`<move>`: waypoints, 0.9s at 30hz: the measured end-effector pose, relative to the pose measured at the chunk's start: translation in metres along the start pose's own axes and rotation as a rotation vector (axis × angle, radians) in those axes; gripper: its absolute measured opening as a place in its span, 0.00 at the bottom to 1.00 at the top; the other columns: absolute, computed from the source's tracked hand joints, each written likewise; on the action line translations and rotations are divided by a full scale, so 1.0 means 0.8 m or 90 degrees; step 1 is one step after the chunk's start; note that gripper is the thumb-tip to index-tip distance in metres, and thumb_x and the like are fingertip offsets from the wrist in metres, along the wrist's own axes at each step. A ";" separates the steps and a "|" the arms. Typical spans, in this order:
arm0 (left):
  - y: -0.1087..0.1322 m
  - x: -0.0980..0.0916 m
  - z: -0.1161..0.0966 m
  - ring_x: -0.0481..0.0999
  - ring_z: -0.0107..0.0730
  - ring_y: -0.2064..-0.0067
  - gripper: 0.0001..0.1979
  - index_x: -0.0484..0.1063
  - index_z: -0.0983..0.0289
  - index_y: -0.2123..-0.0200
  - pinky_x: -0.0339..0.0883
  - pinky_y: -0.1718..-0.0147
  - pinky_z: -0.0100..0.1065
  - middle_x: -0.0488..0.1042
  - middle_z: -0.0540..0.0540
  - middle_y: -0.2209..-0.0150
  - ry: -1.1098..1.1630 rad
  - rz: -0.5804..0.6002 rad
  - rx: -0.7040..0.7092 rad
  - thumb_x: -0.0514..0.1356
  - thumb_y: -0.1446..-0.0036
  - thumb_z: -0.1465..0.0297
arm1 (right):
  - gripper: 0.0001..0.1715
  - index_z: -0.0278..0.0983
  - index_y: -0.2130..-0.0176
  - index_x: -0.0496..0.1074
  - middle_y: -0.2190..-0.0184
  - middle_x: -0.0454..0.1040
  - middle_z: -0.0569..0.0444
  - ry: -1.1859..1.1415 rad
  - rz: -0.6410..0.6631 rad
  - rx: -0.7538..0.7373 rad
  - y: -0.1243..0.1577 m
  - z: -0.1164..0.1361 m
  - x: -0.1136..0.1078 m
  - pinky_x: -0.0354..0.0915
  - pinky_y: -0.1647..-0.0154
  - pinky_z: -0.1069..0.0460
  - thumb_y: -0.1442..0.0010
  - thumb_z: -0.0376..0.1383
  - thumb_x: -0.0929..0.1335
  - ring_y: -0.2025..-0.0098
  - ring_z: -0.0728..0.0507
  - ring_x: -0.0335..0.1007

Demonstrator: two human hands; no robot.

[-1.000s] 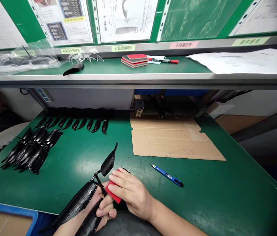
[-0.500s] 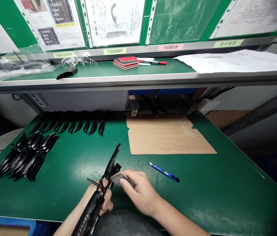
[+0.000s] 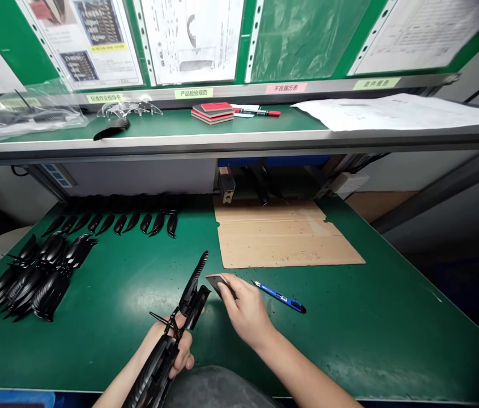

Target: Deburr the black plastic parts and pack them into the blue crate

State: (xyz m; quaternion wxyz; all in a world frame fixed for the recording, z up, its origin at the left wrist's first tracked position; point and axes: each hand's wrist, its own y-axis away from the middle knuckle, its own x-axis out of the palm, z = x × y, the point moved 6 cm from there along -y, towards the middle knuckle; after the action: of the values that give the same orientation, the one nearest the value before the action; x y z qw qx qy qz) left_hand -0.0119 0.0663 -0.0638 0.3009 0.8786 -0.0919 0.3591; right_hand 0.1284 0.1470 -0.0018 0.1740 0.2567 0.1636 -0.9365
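Observation:
My left hand (image 3: 175, 347) is closed around a ribbed, glossy black moulded plastic part (image 3: 192, 292), whose thin runner and lower ribbed section (image 3: 150, 374) stick out toward me. My right hand (image 3: 246, 313) pinches a flat sanding pad (image 3: 218, 284) with its grey face up, a little to the right of the black part's tip and not touching it. A blue utility knife (image 3: 279, 297) lies just beyond my right fingers.
Several black parts stand in a row (image 3: 112, 224) and lie in a heap (image 3: 31, 277) on the green bench mat (image 3: 333, 317). A cardboard sheet (image 3: 282, 238) lies behind. A shelf above carries pads (image 3: 213, 112), a marker (image 3: 256, 112) and papers (image 3: 392, 110).
My right hand has moved away from the black part toward the knife, and the pad now shows its grey face instead of red. The whole view has drifted slightly.

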 end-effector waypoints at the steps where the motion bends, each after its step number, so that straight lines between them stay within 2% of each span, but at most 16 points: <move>1: 0.001 0.001 -0.001 0.62 0.23 0.90 0.16 0.72 0.66 0.56 0.61 0.77 0.31 0.65 0.46 0.90 -0.001 0.001 -0.002 0.58 0.42 0.61 | 0.15 0.43 0.51 0.70 0.58 0.74 0.50 0.001 -0.009 -0.027 -0.001 0.001 -0.002 0.64 0.56 0.48 0.34 0.36 0.59 0.57 0.42 0.69; 5: 0.004 0.007 -0.001 0.59 0.22 0.90 0.19 0.72 0.68 0.54 0.60 0.77 0.30 0.64 0.46 0.90 0.006 0.005 -0.010 0.59 0.43 0.60 | 0.16 0.42 0.51 0.69 0.59 0.71 0.48 -0.002 0.033 -0.127 0.005 0.013 0.010 0.64 0.56 0.45 0.35 0.32 0.59 0.57 0.41 0.66; 9: 0.004 0.010 -0.002 0.57 0.20 0.89 0.14 0.74 0.67 0.58 0.58 0.78 0.29 0.62 0.44 0.91 0.020 -0.032 0.003 0.61 0.44 0.64 | 0.16 0.41 0.51 0.69 0.63 0.69 0.49 -0.091 0.039 -0.097 0.014 0.018 0.025 0.66 0.59 0.46 0.34 0.33 0.57 0.60 0.43 0.66; 13: 0.007 0.010 -0.005 0.56 0.20 0.89 0.12 0.74 0.66 0.61 0.57 0.79 0.28 0.59 0.44 0.91 0.017 -0.076 0.005 0.63 0.46 0.64 | 0.16 0.41 0.53 0.71 0.63 0.69 0.49 -0.143 0.067 -0.071 0.010 0.023 0.016 0.66 0.58 0.47 0.33 0.35 0.58 0.60 0.43 0.67; 17: 0.010 0.012 -0.011 0.54 0.18 0.89 0.13 0.74 0.67 0.61 0.56 0.80 0.28 0.57 0.43 0.91 0.003 -0.093 0.009 0.64 0.47 0.65 | 0.16 0.42 0.60 0.75 0.64 0.72 0.52 -0.215 0.275 -0.080 0.005 0.033 0.005 0.67 0.58 0.50 0.33 0.35 0.59 0.61 0.46 0.69; 18: 0.010 0.012 -0.012 0.54 0.18 0.89 0.13 0.74 0.67 0.60 0.56 0.80 0.28 0.57 0.43 0.91 0.000 -0.094 0.011 0.63 0.47 0.65 | 0.17 0.42 0.60 0.75 0.64 0.72 0.53 -0.226 0.280 -0.073 0.004 0.032 0.000 0.67 0.59 0.50 0.33 0.35 0.59 0.61 0.46 0.69; 19: 0.009 0.012 -0.012 0.54 0.19 0.89 0.14 0.74 0.68 0.59 0.55 0.80 0.28 0.57 0.43 0.91 -0.004 -0.096 0.014 0.63 0.47 0.65 | 0.16 0.42 0.59 0.75 0.64 0.72 0.53 -0.226 0.238 -0.060 0.002 0.030 -0.006 0.66 0.59 0.50 0.33 0.35 0.59 0.61 0.46 0.69; 21: 0.007 0.011 -0.012 0.54 0.19 0.89 0.14 0.73 0.69 0.58 0.55 0.80 0.28 0.57 0.43 0.91 -0.020 -0.099 0.016 0.62 0.46 0.66 | 0.16 0.43 0.55 0.73 0.62 0.71 0.51 -0.190 0.095 -0.044 -0.001 0.025 -0.018 0.66 0.58 0.49 0.33 0.35 0.58 0.59 0.45 0.67; 22: 0.005 0.010 -0.011 0.54 0.20 0.89 0.14 0.74 0.69 0.59 0.55 0.80 0.29 0.56 0.43 0.92 -0.030 -0.101 0.017 0.61 0.45 0.65 | 0.16 0.43 0.53 0.72 0.61 0.71 0.50 -0.164 0.055 -0.054 0.000 0.025 -0.019 0.65 0.58 0.48 0.33 0.35 0.58 0.59 0.44 0.67; 23: 0.004 0.008 -0.010 0.54 0.20 0.89 0.14 0.74 0.69 0.60 0.55 0.80 0.29 0.56 0.43 0.92 -0.041 -0.103 0.019 0.61 0.44 0.65 | 0.17 0.43 0.52 0.71 0.61 0.71 0.50 -0.142 0.056 -0.074 0.002 0.026 -0.016 0.65 0.58 0.48 0.33 0.35 0.58 0.59 0.43 0.66; 25: 0.002 0.004 -0.010 0.53 0.20 0.89 0.13 0.74 0.69 0.62 0.55 0.80 0.29 0.55 0.43 0.92 -0.062 -0.107 0.021 0.60 0.44 0.64 | 0.17 0.44 0.53 0.73 0.63 0.71 0.50 -0.121 0.157 -0.123 0.009 0.031 0.000 0.65 0.59 0.48 0.33 0.34 0.58 0.60 0.44 0.66; 27: 0.002 0.000 -0.014 0.53 0.20 0.89 0.16 0.73 0.70 0.59 0.56 0.79 0.30 0.56 0.43 0.91 -0.077 -0.108 0.028 0.60 0.44 0.64 | 0.17 0.45 0.55 0.74 0.64 0.71 0.51 -0.097 0.242 -0.141 0.017 0.027 0.010 0.65 0.59 0.49 0.33 0.34 0.58 0.61 0.45 0.66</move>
State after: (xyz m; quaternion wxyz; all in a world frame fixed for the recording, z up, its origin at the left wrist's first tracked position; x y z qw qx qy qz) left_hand -0.0190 0.0715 -0.0566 0.3049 0.9096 -0.0276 0.2809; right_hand 0.1187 0.1248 0.0085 0.3864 0.1906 0.2004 -0.8799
